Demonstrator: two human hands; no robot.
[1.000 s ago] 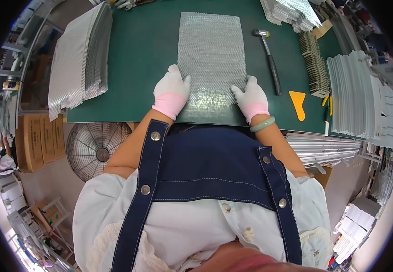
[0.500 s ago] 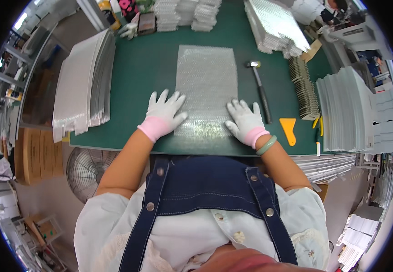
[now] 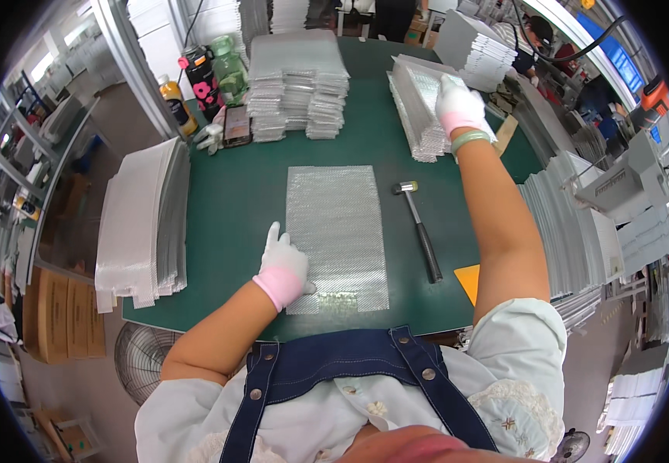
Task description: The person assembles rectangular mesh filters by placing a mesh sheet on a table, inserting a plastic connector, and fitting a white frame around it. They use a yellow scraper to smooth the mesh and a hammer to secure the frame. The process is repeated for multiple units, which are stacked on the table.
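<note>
One textured sheet (image 3: 336, 231) lies between the hands (image 3: 282, 264) (image 3: 459, 102), nearer the left.

Left hand (image 3: 282, 262), white glove, pink cuff, at left edge of silvery textured sheet (image 3: 336, 228), flat on green worktop (image 3: 226, 201). Right hand (image 3: 459, 104) reaches far right, over sheet stack (image 3: 414, 112); finger contact unclear. Hammer (image 3: 421, 235) right of sheet. Yellow scraper (image 3: 467, 280) partly behind right forearm.

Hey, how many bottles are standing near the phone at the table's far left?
3. From left to right: a yellow bottle, a black bottle with pink patches and a green bottle, close by the phone. Others may be hidden behind.
</note>
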